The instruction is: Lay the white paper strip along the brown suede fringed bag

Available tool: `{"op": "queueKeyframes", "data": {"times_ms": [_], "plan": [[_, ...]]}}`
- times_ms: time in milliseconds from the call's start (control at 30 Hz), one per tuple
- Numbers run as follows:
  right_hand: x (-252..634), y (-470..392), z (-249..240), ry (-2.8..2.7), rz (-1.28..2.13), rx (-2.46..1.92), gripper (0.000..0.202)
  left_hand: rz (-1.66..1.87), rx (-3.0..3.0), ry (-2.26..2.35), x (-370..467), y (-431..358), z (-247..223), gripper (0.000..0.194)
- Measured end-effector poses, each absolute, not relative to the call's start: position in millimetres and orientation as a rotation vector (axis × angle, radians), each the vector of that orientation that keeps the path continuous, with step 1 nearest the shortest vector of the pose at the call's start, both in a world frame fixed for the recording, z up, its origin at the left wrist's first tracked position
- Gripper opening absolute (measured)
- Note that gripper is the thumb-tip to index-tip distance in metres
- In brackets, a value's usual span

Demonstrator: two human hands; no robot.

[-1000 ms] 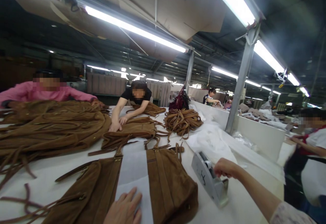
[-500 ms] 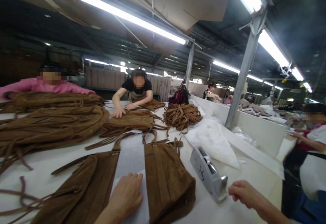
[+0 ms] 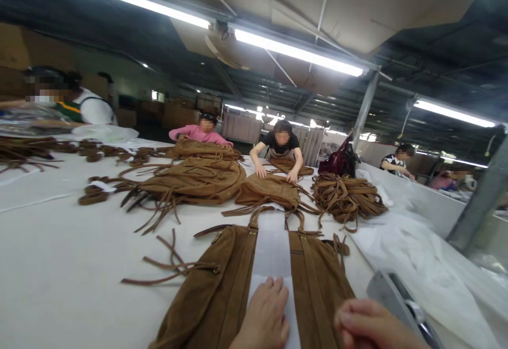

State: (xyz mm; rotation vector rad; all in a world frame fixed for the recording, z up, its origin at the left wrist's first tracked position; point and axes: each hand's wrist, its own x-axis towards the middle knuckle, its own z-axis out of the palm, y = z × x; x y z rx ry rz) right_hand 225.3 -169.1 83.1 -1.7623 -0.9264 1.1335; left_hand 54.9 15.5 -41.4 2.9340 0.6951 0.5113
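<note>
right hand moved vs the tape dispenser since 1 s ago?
Yes. The right hand left the tape dispenser top and now sits left of it, over the brown suede bag.

Brown suede bag [image 3: 222,291] with a white paper strip [image 3: 273,253] on a white table [image 3: 59,243].

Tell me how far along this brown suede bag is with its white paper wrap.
Done: a white paper strip already lies lengthwise over the middle of the brown suede bag. In hand: the left hand presses flat on the strip's near end; the right hand is closed just beside the grey tape dispenser. Left: no tape shows on the paper, and the bag's fringe straps trail loose on the white table.
</note>
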Motion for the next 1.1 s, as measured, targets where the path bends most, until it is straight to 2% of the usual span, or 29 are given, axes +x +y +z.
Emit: {"op": "queueKeyframes", "data": {"times_ms": [100, 233, 333, 433, 567, 733, 900, 1100], "plan": [[209.3, -100.7, 70.6, -0.825, 1.202, -1.542, 0.036, 0.62, 2.988, 0.691, 52.4, 17.5, -52.6, 0.057], [214.4, -32.7, 39.2, -0.776, 1.102, -1.645, 0.028, 0.748, 3.046, 0.653, 51.6, 23.2, -73.0, 0.06], [224.2, -15.2, 20.2, -0.756, 1.062, -1.72, 0.027, 0.692, 3.031, 0.674, 55.0, 24.7, -74.8, 0.069], [229.4, -12.9, 10.1, -0.78, 1.053, -1.75, 0.028, 0.515, 2.908, 0.688, 59.7, 21.6, -54.6, 0.074], [231.8, -11.9, 4.0, -0.83, 1.045, -1.768, 0.029, 0.28, 2.779, 0.669, 63.4, 15.9, -14.4, 0.056], [235.3, -6.8, 2.1, -0.95, 1.001, -1.75, 0.029, 0.171, 2.775, 0.656, 63.3, 13.4, 6.0, 0.055], [236.4, -1.4, 6.6, -1.201, 0.707, -1.736, 0.024, 0.123, 2.769, 0.648, 63.5, 15.6, 2.9, 0.057], [236.4, 7.3, -3.7, -1.322, 0.295, -1.795, 0.005, 0.126, 2.74, 0.657, 64.8, 16.4, -5.0, 0.06]]}}
